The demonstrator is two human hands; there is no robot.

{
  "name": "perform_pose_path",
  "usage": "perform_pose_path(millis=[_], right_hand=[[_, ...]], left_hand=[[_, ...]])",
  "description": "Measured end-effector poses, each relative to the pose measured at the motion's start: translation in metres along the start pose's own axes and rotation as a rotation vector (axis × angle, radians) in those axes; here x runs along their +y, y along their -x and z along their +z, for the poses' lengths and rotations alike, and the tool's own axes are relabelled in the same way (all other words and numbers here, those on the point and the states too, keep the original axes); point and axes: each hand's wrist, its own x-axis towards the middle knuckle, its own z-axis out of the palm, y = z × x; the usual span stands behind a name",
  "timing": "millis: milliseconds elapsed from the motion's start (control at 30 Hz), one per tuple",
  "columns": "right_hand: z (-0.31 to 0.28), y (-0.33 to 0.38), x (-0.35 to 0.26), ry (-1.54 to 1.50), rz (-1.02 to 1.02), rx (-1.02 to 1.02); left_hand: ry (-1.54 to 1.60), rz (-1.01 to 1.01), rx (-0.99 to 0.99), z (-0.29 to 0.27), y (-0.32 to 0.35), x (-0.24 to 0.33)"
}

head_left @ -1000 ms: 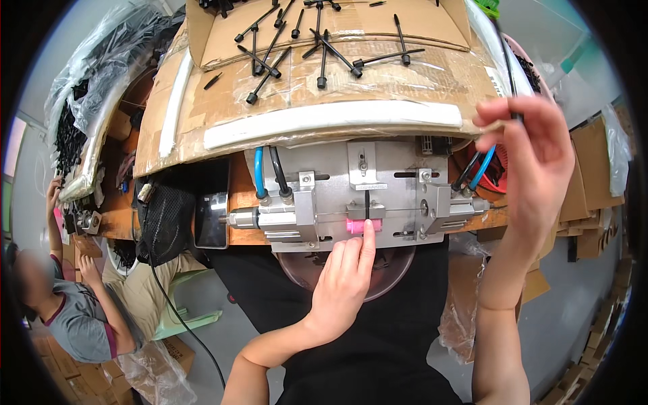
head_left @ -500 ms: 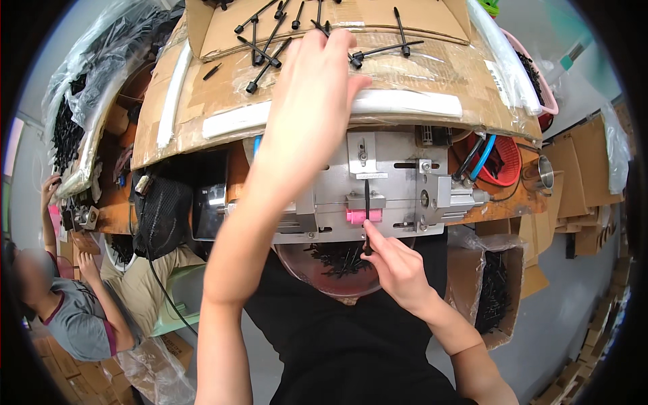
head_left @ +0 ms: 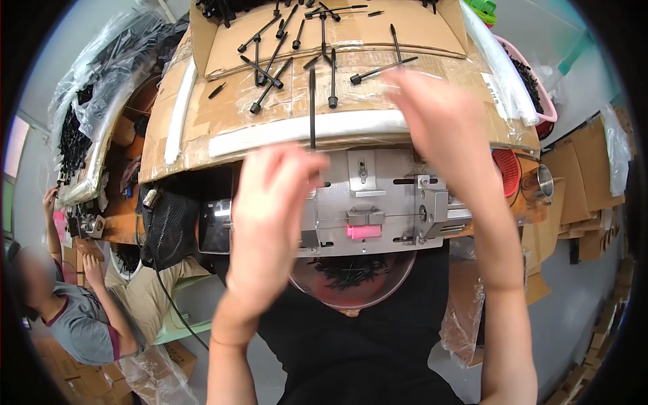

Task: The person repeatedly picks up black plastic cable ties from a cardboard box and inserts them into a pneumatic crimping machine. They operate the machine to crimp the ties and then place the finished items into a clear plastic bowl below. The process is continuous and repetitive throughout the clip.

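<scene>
My left hand (head_left: pixel 270 216), smeared by motion, is closed over the left of the metal fixture (head_left: pixel 331 219). A slim black rod (head_left: pixel 312 108) stands up from its fingers. My right hand (head_left: pixel 442 111) is over the right part of the cardboard, its fingertips beside the end of a lying black rod (head_left: pixel 378 71). Blur hides whether those fingers hold anything. In the middle of the fixture sits a pink block (head_left: pixel 364 232) below a small grey metal block (head_left: pixel 365 217). More black rods with thick heads, one of them (head_left: pixel 333 84) pointing toward me, lie loosely on the cardboard (head_left: pixel 229 115).
Below the fixture is a round bowl (head_left: pixel 398 287) of black pieces. A red basket (head_left: pixel 507 172) and a metal cup (head_left: pixel 538 181) stand at the right. At the left, near a black mesh bag (head_left: pixel 169 223), another person (head_left: pixel 81 324) sits working.
My left hand has drawn back from the cardboard toward me, a black rod in it. My right hand has left the fixture and gone up and right; the rod there is gone.
</scene>
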Motion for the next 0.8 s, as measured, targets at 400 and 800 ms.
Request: perform_pose_path(millis=[400, 800], right_hand=[[-0.034, -0.016, 0.006, -0.642, 0.327, -0.038], [-0.013, 0.167, -0.094, -0.559, 0.341, -0.035]], left_hand=[[-0.251, -0.007, -0.384, 0.067, 0.113, 0.046], [-0.155, 0.076, -0.046, 0.033, -0.002, 0.011]])
